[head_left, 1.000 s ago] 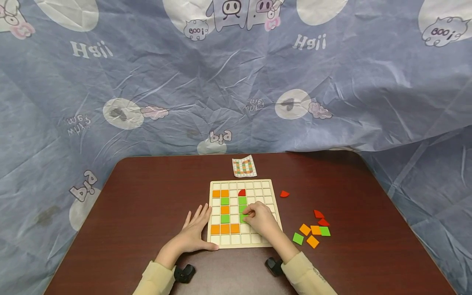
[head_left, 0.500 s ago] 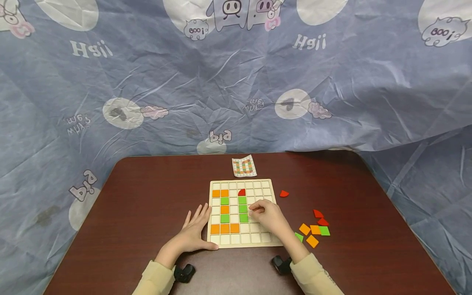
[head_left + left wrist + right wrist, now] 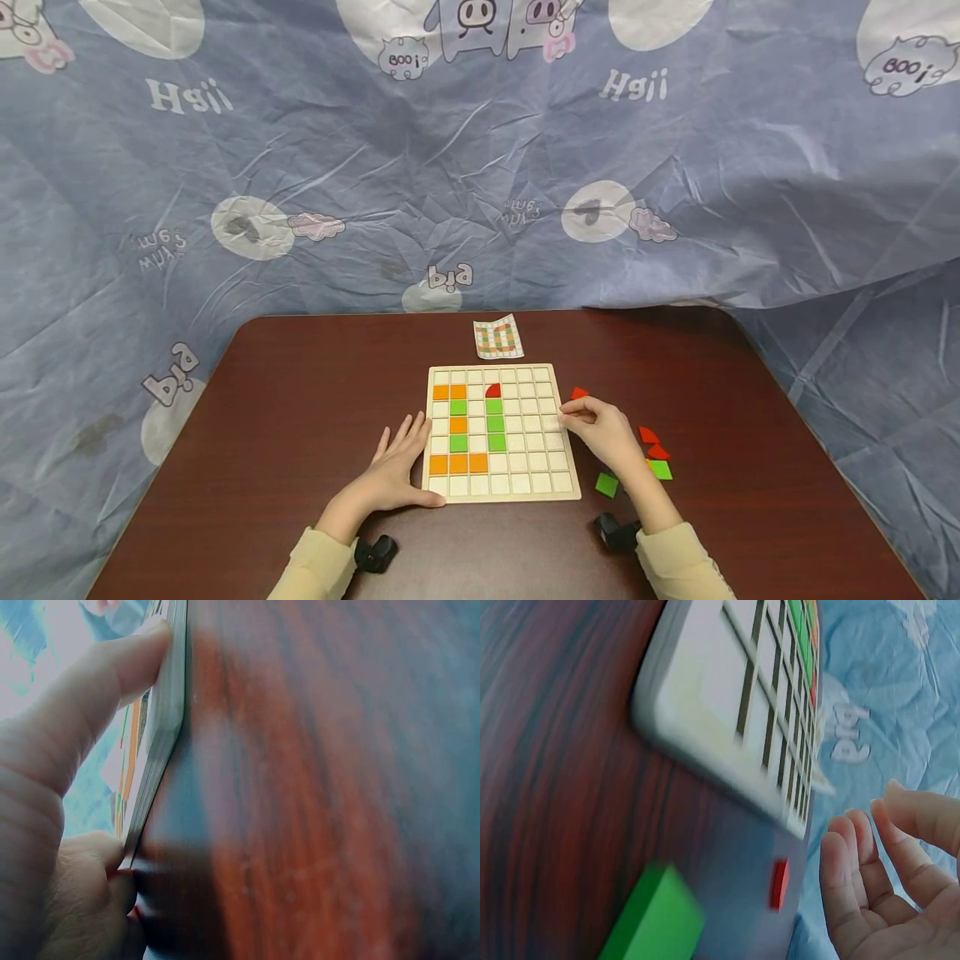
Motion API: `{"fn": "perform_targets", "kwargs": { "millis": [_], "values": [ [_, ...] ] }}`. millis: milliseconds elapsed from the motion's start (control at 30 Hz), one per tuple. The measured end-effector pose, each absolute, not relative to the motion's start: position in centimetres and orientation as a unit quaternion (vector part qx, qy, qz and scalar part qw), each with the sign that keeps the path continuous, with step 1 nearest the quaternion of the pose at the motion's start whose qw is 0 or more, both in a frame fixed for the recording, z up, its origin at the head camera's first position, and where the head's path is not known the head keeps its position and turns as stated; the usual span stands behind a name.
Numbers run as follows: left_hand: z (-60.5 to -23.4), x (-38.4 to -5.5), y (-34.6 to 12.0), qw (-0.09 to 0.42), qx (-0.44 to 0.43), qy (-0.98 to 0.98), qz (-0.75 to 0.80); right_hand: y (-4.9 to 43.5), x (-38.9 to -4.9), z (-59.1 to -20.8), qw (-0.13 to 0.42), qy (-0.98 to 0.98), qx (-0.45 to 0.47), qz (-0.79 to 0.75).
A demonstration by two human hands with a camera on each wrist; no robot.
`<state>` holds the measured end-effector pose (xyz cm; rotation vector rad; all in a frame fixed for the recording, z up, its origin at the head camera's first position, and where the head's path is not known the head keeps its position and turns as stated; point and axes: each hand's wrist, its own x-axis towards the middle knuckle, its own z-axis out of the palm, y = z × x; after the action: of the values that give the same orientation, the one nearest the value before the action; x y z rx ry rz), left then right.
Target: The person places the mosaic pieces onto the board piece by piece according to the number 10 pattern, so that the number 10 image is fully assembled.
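A pale, square gridded board (image 3: 538, 442) lies flat on the bench (image 3: 337, 358), at the middle. In its left part, two orange tiles (image 3: 450, 392) sit side by side in a far row, and a column of green, orange and green runs nearer from the right one to a row of three orange tiles (image 3: 458, 464). Further right, a red quarter-round piece (image 3: 492, 390) heads a column of three green tiles (image 3: 496, 423).

The left hand (image 3: 390, 481) lies with fingers spread along the board's left edge, thumb touching the near left corner, grasping nothing. The right hand (image 3: 606, 429) is above the board's right side, fingers loosely bent and holding nothing; whether it touches the rim I cannot tell.

Right of the board, a loose red piece (image 3: 579, 392) shows partly behind the right hand. A loose green tile (image 3: 607, 485) lies just beside the near right corner; beyond the forearm are two more red pieces (image 3: 648, 435) and another green tile (image 3: 660, 470).

A printed card (image 3: 497, 340) lies just past the far edge. Blue patterned cloth (image 3: 375, 200) hangs behind the bench.
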<state>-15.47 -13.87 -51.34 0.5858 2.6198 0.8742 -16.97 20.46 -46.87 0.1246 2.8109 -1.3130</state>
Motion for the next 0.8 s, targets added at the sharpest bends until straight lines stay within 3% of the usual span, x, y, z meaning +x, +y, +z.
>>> {"fn": "perform_targets", "kwargs": {
  "millis": [433,800],
  "values": [
    [-51.3,-15.5,-13.9,0.158,0.206,0.915,0.309,27.0,-15.6,-46.9,0.008,0.914,0.094,-0.394],
    [-51.5,-15.6,-13.9,0.160,0.208,0.913,0.313,31.1,-14.8,-47.8,0.030,0.918,0.124,-0.376]
  ]
}}
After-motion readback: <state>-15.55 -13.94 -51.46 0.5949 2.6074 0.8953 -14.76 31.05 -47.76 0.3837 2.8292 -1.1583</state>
